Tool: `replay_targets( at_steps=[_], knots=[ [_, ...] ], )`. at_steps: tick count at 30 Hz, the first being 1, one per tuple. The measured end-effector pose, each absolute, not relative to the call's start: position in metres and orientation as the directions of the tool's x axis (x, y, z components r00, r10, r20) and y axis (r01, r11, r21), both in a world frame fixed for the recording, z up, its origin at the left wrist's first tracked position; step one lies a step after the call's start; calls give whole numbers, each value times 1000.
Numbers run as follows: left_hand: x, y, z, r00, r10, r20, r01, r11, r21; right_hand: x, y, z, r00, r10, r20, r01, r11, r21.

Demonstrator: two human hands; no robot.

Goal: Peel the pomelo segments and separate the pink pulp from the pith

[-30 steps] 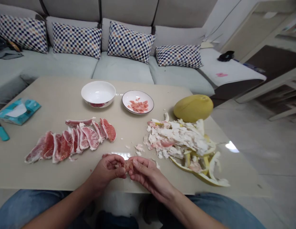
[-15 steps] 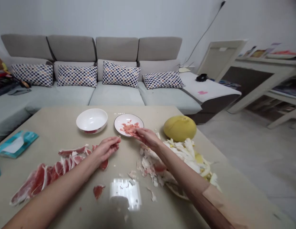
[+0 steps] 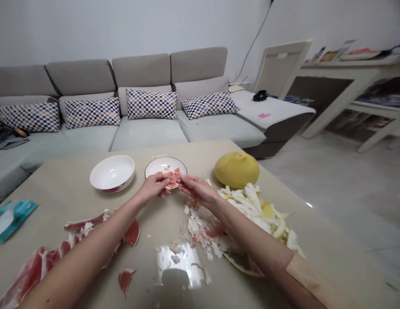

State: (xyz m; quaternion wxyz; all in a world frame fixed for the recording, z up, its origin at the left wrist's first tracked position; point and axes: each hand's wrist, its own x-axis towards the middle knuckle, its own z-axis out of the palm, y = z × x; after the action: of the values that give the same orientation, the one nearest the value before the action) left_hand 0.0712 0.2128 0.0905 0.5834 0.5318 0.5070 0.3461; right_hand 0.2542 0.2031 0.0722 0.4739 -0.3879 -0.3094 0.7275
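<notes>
At the near rim of a white dark-edged plate (image 3: 166, 163), my left hand (image 3: 154, 187) has its fingers curled inward in a pinch. My right hand (image 3: 199, 189) faces it from the other side, thumb and fingertips pressed together. Whatever is in either pinch is too small to make out. Small pink bits of pomelo flesh (image 3: 174, 175) lie on the plate, partly behind my fingers. Red pomelo segments (image 3: 35, 266) spread under and beside my left forearm, with a single segment piece (image 3: 125, 279) nearer me. Below my right hand lie white membrane scraps (image 3: 200, 227).
A white bowl (image 3: 112, 171) stands left of the plate. A whole yellow pomelo (image 3: 236, 169) sits at the right, behind a heap of peel (image 3: 251, 204). A teal tissue pack (image 3: 17, 219) lies at the left table edge. Beyond the table (image 3: 71, 171) is a sofa (image 3: 145, 133).
My left hand has moved up and toward the plate, close to my right hand. My right hand has shifted slightly back from over the plate. The view has turned slightly to the right.
</notes>
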Motion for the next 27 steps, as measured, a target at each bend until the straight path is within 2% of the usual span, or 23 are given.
replay_targets(
  at_steps=[3, 10, 21, 27],
  knots=[
    [78, 195, 93, 285, 946, -155, 136, 120, 983, 249, 199, 72, -232, 941, -246, -486, -331, -809],
    [80, 191, 92, 220, 974, -56, 156, 21, 988, 238, 196, 70, -190, 954, -231, -494, -296, -818],
    [79, 180, 82, 161, 986, -48, 113, 30, 993, 238, 197, 72, -68, 966, -250, -459, -253, -852],
    [82, 179, 81, 190, 981, -40, 93, 23, 995, 229, 189, 76, -44, 980, -196, -375, -198, -906]
  ],
)
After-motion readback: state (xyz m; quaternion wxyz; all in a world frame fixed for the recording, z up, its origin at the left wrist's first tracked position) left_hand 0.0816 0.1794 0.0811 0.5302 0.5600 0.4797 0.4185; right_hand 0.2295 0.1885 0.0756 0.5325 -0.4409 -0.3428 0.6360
